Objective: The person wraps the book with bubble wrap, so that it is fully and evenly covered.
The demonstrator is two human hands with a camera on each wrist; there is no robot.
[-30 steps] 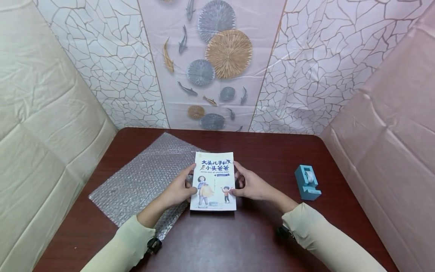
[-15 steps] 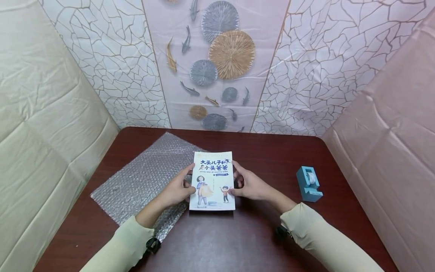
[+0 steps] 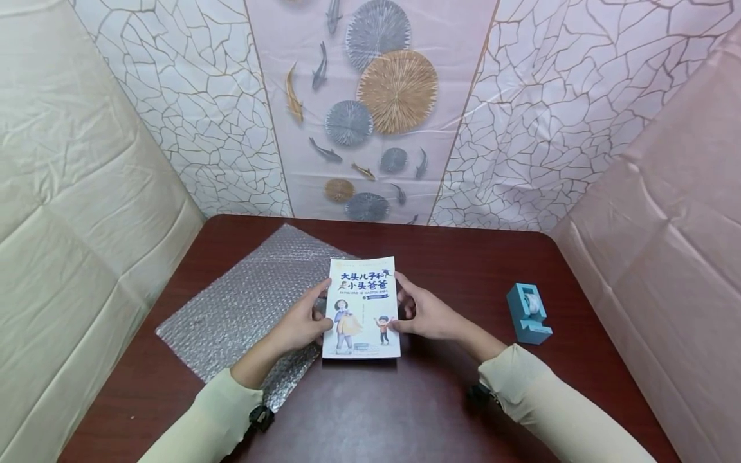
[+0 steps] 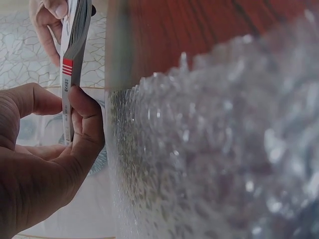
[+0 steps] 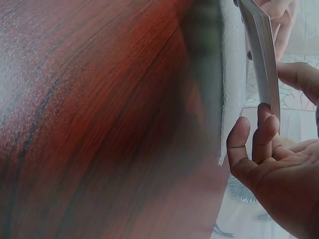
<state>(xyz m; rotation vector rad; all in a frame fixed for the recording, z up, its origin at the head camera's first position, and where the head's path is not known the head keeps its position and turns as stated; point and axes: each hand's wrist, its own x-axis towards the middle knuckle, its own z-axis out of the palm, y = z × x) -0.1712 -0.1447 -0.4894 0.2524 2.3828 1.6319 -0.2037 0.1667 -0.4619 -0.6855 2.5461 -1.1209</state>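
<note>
A white paperback book point(image 3: 363, 308) with blue Chinese lettering and drawn figures on its cover is held up between both hands, front cover towards the head camera. My left hand point(image 3: 301, 321) pinches its left edge, thumb on the cover and fingers behind; the left wrist view shows the spine point(image 4: 67, 99) between thumb and fingers. On the opposite edge my right hand point(image 3: 427, 315) grips likewise, and the page edges point(image 5: 271, 59) show in the right wrist view. Both wrist views show a gap between the book and the surface below.
A sheet of bubble wrap point(image 3: 243, 302) lies slantwise on the left of the dark red wooden table point(image 3: 451, 257), partly under the left forearm and the book. A blue tape dispenser point(image 3: 528, 315) with a roll stands at the right. Patterned cloth point(image 3: 370, 128) hangs behind the table.
Both hands keep their hold on the book, which shifts only very slightly in the view. The whole scene drifts a little as the head camera moves.
</note>
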